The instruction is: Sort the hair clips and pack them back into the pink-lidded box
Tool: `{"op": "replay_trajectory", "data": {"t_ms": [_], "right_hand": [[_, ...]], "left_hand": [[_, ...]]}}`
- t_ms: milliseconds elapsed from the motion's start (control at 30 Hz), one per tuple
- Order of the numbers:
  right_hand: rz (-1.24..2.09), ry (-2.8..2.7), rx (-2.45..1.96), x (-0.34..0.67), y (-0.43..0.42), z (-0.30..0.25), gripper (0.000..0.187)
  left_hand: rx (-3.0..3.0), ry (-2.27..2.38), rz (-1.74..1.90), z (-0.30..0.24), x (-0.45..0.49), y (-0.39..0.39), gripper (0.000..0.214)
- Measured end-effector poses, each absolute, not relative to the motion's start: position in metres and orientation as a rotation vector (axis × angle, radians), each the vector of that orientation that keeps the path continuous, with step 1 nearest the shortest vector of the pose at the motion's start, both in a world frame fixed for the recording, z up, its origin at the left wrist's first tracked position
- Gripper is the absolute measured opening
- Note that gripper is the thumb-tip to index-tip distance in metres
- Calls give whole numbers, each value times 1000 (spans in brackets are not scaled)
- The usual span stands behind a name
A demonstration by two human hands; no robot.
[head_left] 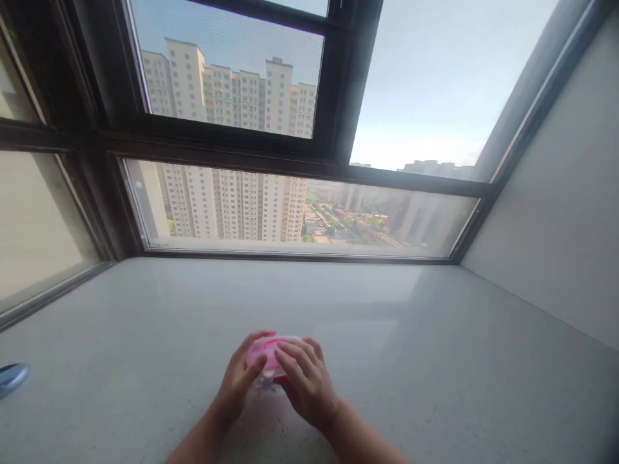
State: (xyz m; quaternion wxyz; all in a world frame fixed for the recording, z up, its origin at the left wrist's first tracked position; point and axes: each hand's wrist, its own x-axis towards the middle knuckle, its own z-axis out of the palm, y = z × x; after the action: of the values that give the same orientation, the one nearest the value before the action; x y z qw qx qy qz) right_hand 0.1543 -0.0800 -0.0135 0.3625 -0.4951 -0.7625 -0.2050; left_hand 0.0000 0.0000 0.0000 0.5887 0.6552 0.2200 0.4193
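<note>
A small pink lidded container [271, 351] sits on the pale stone windowsill [387, 348], near its front middle. My left hand [239, 380] wraps its left side, fingers curled over the top edge. My right hand [307, 380] lies over its right side, fingers pressed down on the pink lid. Something clear and small shows under the container between my palms; I cannot make it out.
A blue-grey object [13, 377] lies at the far left edge of the sill. Dark-framed windows [333, 84] rise behind the sill, with tower blocks outside. A pale wall [556, 212] closes the right side.
</note>
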Motion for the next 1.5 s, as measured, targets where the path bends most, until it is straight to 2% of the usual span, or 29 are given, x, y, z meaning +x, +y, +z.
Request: {"op": "replay_trajectory", "data": {"t_ms": [300, 633, 900, 1100, 1367, 1433, 1500], "right_hand": [[-585, -1964, -1328, 160, -81, -17, 35], [-696, -2011, -1318, 165, -90, -18, 36], [-542, -1921, -1275, 163, -95, -13, 29], [-257, -1790, -1255, 167, -94, -5, 24], [5, -1907, -1231, 183, -98, -2, 59], [43, -1906, -1200, 187, -97, -5, 57], [42, -1864, -1187, 188, -95, -7, 46]], "left_hand": [[1707, 561, 1044, -11, 9, 1, 20], [1662, 597, 1073, -10, 16, -8, 26], [1735, 583, 1054, -10, 15, -13, 25], [1866, 497, 1052, -10, 11, -3, 34], [1897, 373, 967, -10, 6, 2, 62], [1900, 380, 960, -11, 6, 3, 63], [1923, 396, 956, -11, 7, 4, 64]]}}
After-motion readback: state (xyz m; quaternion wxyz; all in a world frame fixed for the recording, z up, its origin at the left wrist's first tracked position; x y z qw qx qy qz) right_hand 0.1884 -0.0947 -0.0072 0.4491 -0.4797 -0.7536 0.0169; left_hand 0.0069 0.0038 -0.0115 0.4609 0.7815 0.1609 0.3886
